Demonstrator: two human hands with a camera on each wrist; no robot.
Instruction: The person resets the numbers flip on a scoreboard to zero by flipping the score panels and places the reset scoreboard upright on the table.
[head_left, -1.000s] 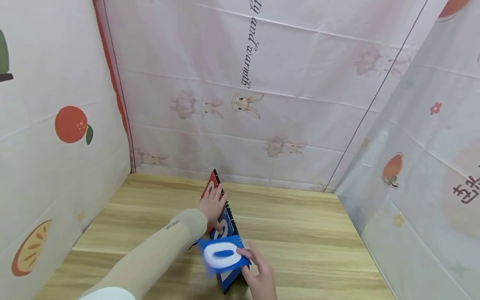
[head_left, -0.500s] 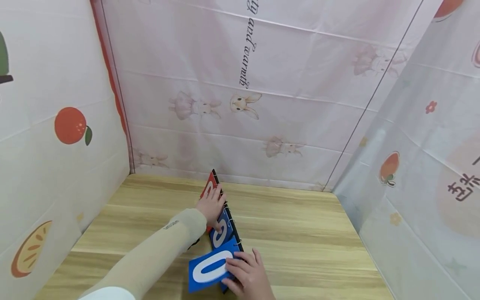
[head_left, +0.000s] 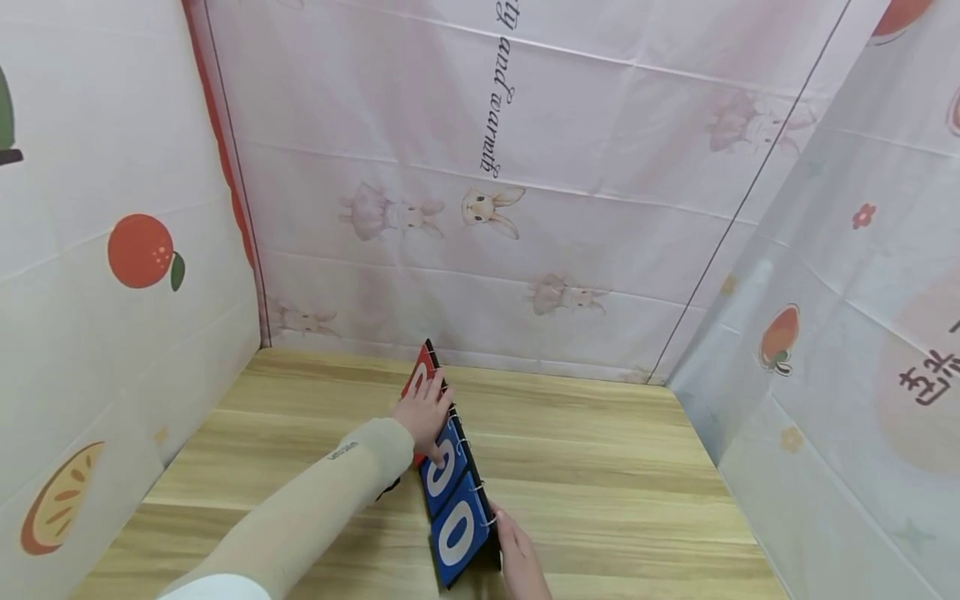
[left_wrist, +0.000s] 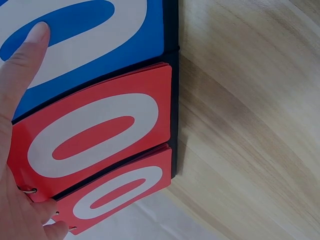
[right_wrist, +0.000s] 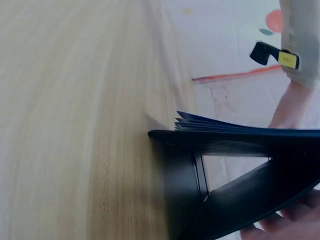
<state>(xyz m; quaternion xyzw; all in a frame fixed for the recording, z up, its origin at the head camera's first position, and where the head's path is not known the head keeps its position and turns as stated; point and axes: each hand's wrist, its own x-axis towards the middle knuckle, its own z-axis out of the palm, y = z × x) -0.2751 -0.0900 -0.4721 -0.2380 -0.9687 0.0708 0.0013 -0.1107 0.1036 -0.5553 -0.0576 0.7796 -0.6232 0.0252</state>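
Note:
A tabletop flip scoreboard (head_left: 447, 467) with red and blue number cards stands tilted, like a tent. Its nearest blue card (head_left: 459, 533) shows a white 0 and lies flat against the board. My left hand (head_left: 423, 414) rests on the board's front, thumb on the other blue card (left_wrist: 127, 37), fingertips by the rings along the red cards (left_wrist: 95, 135). At the near end, my right hand (head_left: 519, 557) is behind the board. In the right wrist view its fingers (right_wrist: 280, 222) touch the outside of the black back panel (right_wrist: 250, 200); the thumb is hidden there.
The scoreboard stands on a wood-grain table (head_left: 600, 483). Printed fabric walls (head_left: 600, 125) enclose its left, back and right sides. A black strap with a yellow label (right_wrist: 287, 59) is on the left sleeve.
The nearest blue 0 card, lifted earlier, now lies against the board. My right hand has left the card and moved behind the board. My left hand stays in place.

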